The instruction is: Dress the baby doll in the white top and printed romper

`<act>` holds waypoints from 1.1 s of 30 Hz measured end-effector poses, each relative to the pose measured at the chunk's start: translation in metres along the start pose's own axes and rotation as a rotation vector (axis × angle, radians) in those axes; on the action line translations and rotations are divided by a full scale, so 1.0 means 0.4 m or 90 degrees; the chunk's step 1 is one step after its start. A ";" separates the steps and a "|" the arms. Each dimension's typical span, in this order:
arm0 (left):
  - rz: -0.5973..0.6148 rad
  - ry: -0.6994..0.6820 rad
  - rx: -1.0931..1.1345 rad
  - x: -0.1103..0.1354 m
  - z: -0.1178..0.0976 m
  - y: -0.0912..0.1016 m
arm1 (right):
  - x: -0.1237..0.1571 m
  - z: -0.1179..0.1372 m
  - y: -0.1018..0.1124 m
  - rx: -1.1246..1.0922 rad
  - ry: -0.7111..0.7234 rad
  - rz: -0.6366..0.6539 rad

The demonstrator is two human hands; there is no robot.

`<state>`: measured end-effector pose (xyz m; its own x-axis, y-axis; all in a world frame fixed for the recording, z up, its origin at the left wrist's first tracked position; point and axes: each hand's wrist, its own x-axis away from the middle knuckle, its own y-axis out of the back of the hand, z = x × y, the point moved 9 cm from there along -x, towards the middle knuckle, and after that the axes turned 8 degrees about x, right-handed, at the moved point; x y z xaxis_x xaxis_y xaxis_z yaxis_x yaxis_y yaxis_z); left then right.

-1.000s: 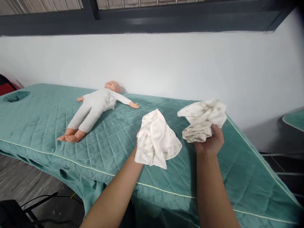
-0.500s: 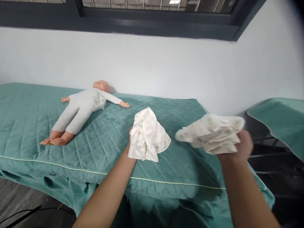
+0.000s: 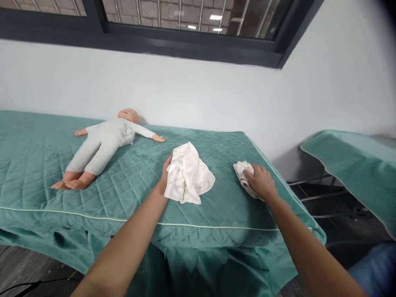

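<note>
Drawn inward since the earlier frame, our right hand (image 3: 262, 181) grips a crumpled cloth (image 3: 243, 173) at the green bed (image 3: 222, 150) — a setting-down, we judge, calling for a gentle release. Our left hand (image 3: 165, 171) holds the white garment (image 3: 187, 173) (loosely bunched) over the same bed.

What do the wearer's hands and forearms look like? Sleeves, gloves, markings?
The left hand and right hand are ungloved. The left forearm and right forearm are slim, tapering toward the wrists, with no sleeves, watch, bracelet, cables or markings visible. No ring shows on the right hand; the left's fingers are mostly hidden, so can't tell there.
</note>
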<state>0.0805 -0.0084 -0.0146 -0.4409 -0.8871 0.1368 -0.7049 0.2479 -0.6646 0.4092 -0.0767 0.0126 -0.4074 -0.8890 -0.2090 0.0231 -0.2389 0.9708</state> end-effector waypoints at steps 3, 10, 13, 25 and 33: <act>0.011 -0.010 0.007 -0.036 -0.069 0.022 | 0.013 0.020 0.062 0.051 0.035 -0.062; 0.125 -0.061 -0.297 0.000 -0.204 -0.076 | 0.054 0.328 0.223 -0.227 0.294 -0.078; 0.244 -0.060 -0.323 0.068 -0.230 -0.178 | 0.103 0.505 0.271 -0.366 0.455 0.068; 0.010 -0.593 -0.782 0.307 -0.368 -0.328 | 0.139 0.642 0.535 -0.267 0.397 -0.130; -0.006 -0.646 -0.975 0.335 -0.457 -0.336 | 0.174 0.611 0.618 0.057 0.499 -0.173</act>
<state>0.0145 -0.0895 0.2274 -0.3785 -0.6114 -0.6949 -0.7896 -0.1784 0.5871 0.1635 -0.1019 0.2669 0.3664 -0.8273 -0.4258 -0.0711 -0.4811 0.8738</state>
